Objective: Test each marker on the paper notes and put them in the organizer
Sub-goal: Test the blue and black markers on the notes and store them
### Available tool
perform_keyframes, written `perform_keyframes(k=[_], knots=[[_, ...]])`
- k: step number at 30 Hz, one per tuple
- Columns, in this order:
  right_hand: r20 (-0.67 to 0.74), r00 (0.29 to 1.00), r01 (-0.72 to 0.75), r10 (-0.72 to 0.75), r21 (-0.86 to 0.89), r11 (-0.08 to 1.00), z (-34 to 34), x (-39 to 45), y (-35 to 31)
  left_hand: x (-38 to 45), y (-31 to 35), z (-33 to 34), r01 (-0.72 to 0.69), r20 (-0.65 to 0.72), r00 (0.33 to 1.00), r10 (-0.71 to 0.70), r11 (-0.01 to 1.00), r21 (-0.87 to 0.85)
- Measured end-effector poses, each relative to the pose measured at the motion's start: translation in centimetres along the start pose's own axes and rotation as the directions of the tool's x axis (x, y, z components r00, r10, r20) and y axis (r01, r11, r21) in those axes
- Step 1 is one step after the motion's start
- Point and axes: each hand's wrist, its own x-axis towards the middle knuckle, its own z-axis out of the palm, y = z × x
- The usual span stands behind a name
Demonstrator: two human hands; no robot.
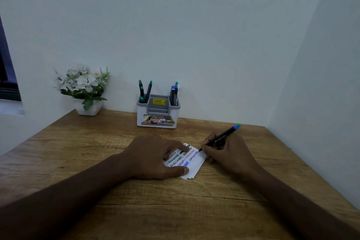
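Marker [219,137]: black barrel, blue-green end, gripped in the right hand [228,154] in a writing hold, fingers curled round the lower barrel. Long axis runs diagonally: tip down and toward the left hand [153,157], touching the far right part of the paper notes [191,163]; coloured end up and away, to the right. Barrel lettering too small to read with confidence.

Paper notes: small fanned stack between the two hands, covered in coloured scribbles. Its left part is hidden under the left hand, which lies flat with fingers extended, pressing the stack down; thumb along the near edge. A trace of blue shows under the left fingers; cannot tell what it is.

Organizer [158,111]: beyond both hands, against the wall, well apart from the notes. Markers stand upright in its left and right compartments; count unclear. Bare table [97,142] lies between it and the hands.

Flower pot [88,108]: far beyond the left hand. Table's right edge meets the side wall just past the right hand.
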Motion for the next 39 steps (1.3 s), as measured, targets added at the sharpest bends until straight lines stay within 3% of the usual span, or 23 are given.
perform_keyframes(k=[13,18,25,39], knots=[[0.027,0.999,0.037,-0.037,0.019,0.999,-0.4,-0.7,-0.9,0.1,0.4,-0.4,0.003,0.022,1.0,-0.003,1.0,0.012],[0.203,0.976,0.074,-0.077,0.022,0.997,0.3,-1.7,-2.0,-0.1,0.2,-0.7,-0.004,0.024,1.0,0.003,1.0,0.011],[0.251,0.964,0.077,-0.084,0.04,0.996,0.3,-2.0,-2.1,0.0,-0.3,-0.2,-0.039,0.004,0.999,0.039,0.999,-0.005],[0.198,0.978,0.063,-0.061,-0.002,0.998,-0.3,-1.3,-1.6,0.0,0.0,-0.5,-0.027,0.035,0.999,0.027,1.0,0.005]])
